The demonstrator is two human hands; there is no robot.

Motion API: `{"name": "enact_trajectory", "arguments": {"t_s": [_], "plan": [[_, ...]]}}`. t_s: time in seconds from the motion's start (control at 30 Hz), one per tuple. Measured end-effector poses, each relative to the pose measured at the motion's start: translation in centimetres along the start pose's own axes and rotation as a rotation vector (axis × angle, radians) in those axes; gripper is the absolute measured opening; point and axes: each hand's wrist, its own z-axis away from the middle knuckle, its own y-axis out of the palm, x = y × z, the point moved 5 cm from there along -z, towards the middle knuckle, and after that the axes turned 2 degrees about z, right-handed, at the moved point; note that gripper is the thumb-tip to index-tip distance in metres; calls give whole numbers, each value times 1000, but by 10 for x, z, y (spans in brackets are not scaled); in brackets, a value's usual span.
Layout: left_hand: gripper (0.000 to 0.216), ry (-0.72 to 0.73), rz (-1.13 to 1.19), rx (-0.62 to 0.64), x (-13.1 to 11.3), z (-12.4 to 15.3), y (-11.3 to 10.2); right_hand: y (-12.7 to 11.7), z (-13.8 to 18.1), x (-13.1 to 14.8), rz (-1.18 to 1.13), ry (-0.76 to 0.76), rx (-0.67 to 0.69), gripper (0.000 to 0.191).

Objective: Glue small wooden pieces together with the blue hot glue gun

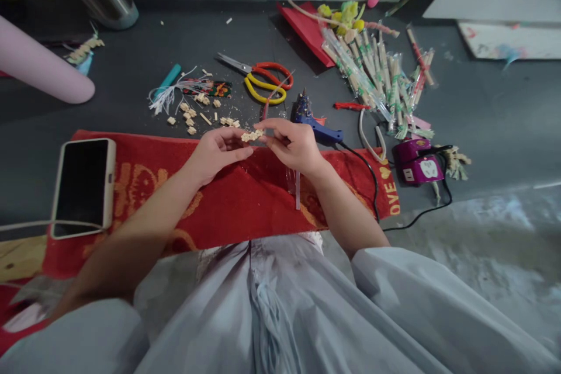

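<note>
A small cluster of pale, wood-like pieces (251, 137) is pinched between my two hands above the red towel. My left hand (219, 152) holds its left end, with thumb and fingers bent round it. At the right end, the fingertips of my right hand (295, 143) press on the cluster. Just beyond the hands lie more short pale pieces (188, 110), loose and in small clumps. A blue glue gun (315, 121) rests right behind my right hand. Scissors (263, 79) with red and yellow handles lie farther back.
The red towel (245, 210) covers the table's front edge, a phone (83, 187) at its left. Wrapped sticks (377, 70) are heaped at the right, near a purple box (418, 163) with a black cord. White strings (175, 93) and a lilac cylinder (44, 61) lie left.
</note>
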Motion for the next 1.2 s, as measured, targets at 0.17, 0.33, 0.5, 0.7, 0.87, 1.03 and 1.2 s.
{"name": "enact_trajectory", "arguments": {"t_s": [0.17,0.33,0.5,0.7,0.87,1.03,1.2], "plan": [[52,-24,-13,18,-1,0,1,1,1,-3,-2,-9,-11,32],[50,-100,82,4,-1,-1,2,4,2,-7,-2,25,31,30],[43,-202,97,81,-6,3,8,3,1,-1,-98,-21,137,26],[32,-263,-67,278,-8,10,15,-1,-1,7,-233,-34,257,27],[30,-184,-235,496,-12,12,20,-2,-2,-2,-158,39,193,35],[30,-111,-396,582,-10,15,23,7,-4,-9,-9,91,244,32],[31,-32,-481,580,-10,15,25,17,-10,5,299,232,429,16]]}}
